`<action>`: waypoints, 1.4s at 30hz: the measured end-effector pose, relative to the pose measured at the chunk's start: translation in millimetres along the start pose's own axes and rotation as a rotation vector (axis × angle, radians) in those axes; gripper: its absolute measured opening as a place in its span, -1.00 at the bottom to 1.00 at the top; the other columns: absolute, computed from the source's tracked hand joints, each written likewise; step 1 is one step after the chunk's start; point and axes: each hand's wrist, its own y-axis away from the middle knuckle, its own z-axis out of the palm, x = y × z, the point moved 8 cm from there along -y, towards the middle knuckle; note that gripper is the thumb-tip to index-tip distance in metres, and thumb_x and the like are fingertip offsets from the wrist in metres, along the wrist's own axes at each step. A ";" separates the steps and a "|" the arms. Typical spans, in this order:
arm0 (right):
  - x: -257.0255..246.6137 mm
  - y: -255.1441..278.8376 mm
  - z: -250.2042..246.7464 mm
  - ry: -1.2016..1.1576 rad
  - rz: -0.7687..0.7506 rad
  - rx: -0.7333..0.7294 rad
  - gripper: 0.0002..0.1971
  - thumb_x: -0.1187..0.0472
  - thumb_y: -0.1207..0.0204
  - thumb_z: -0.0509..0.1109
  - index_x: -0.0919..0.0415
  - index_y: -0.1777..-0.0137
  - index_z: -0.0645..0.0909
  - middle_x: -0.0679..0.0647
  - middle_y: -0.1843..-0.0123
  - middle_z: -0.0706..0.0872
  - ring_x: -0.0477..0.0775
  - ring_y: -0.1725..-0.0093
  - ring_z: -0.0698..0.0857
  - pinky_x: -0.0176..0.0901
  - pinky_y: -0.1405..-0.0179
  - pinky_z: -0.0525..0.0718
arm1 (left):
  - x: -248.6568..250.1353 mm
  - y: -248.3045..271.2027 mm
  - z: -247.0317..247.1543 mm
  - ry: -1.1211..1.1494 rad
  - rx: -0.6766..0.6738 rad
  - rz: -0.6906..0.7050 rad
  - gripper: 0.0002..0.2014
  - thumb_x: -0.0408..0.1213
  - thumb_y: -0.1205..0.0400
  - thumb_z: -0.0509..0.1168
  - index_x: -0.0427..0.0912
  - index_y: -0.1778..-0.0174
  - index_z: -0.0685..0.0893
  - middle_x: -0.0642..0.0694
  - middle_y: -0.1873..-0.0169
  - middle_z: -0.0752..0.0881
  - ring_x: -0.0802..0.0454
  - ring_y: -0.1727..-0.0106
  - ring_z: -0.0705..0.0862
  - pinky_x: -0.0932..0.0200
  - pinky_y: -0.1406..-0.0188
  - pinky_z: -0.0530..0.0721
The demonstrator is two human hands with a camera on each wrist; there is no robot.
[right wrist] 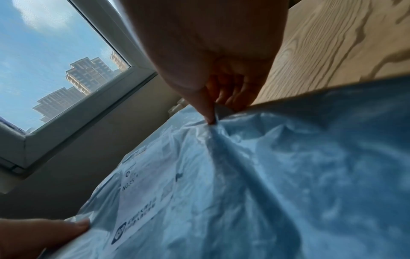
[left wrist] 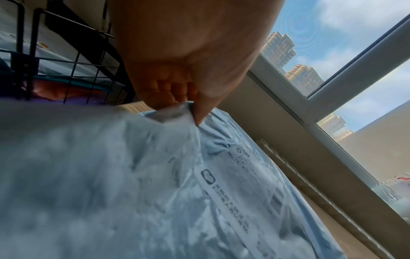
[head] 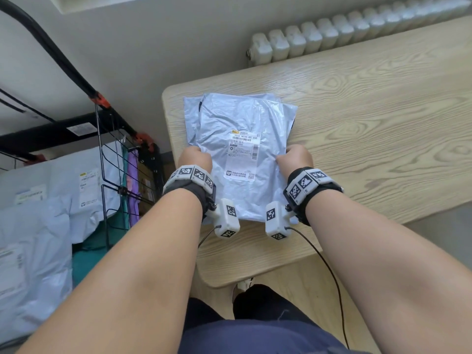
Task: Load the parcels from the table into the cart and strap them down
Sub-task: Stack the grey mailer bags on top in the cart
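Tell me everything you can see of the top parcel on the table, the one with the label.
The top parcel is a crinkled pale grey-blue plastic mailer with a white shipping label facing up, printed with barcodes and "NO.35". It lies flat on more mailers on the wooden table, near its left end. The left hand pinches its left edge, the right hand its right edge.

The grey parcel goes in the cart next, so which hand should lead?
Probably the left hand. The cart stands on its side of the table. Both hands pinch the top grey parcel at opposite edges, the right hand farther from the cart, so it would follow.
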 end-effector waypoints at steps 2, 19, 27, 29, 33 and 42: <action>2.1 3.0 -4.8 0.010 0.016 0.003 -0.78 0.34 -0.54 0.25 0.34 -0.05 0.70 0.21 0.08 0.72 0.22 0.12 0.68 -0.15 0.25 0.51 | -2.7 3.4 -1.1 0.009 0.008 0.007 -0.72 -0.37 -0.55 0.23 -0.23 0.50 0.45 -0.10 0.52 0.46 -0.09 0.38 0.45 0.22 0.49 0.31; -122.0 106.9 29.5 -0.081 -0.324 0.081 -0.75 0.35 -0.51 0.23 0.15 0.13 0.76 0.07 0.19 0.74 0.17 0.14 0.68 -0.29 0.27 0.50 | -74.9 24.3 -147.4 0.242 0.382 0.164 -0.74 -0.29 -0.51 0.27 -0.35 0.45 0.58 -0.32 0.44 0.71 -0.24 0.33 0.77 0.12 0.47 0.58; -210.9 204.1 134.2 -0.017 -0.488 -0.011 -0.75 0.39 -0.43 0.25 0.22 0.15 0.78 0.15 0.22 0.75 0.14 0.22 0.60 -0.26 0.21 0.51 | -205.0 29.3 -260.1 0.208 0.504 0.038 -0.68 -0.26 -0.59 0.25 -0.32 0.47 0.52 -0.30 0.40 0.73 -0.24 0.30 0.75 0.07 0.42 0.62; -227.7 226.9 165.9 -0.005 -0.512 -0.063 -0.75 0.40 -0.38 0.24 0.21 0.27 0.77 0.15 0.31 0.74 0.19 0.27 0.65 -0.24 0.31 0.52 | -240.6 30.8 -282.5 0.171 0.528 -0.009 -0.62 -0.27 -0.62 0.24 -0.24 0.54 0.41 -0.28 0.38 0.74 -0.22 0.31 0.71 0.17 0.49 0.43; -254.5 264.6 220.3 0.027 -0.533 -0.119 -0.73 0.39 -0.36 0.22 0.19 0.27 0.77 0.14 0.28 0.77 0.23 0.24 0.73 -0.14 0.22 0.70 | -306.8 30.9 -315.1 0.169 0.568 -0.086 -0.59 -0.28 -0.64 0.23 -0.18 0.56 0.37 -0.26 0.36 0.74 -0.21 0.22 0.76 0.24 0.52 0.34; -261.5 288.0 317.8 0.069 -0.450 -0.196 -0.71 0.40 -0.43 0.21 0.18 0.18 0.78 0.18 0.21 0.81 0.25 0.18 0.79 -0.05 0.05 0.78 | -391.2 3.1 -334.9 0.112 0.478 -0.146 -0.77 -0.35 -0.64 0.17 -0.28 0.13 0.74 -0.20 0.20 0.78 -0.16 0.25 0.67 0.23 0.45 0.38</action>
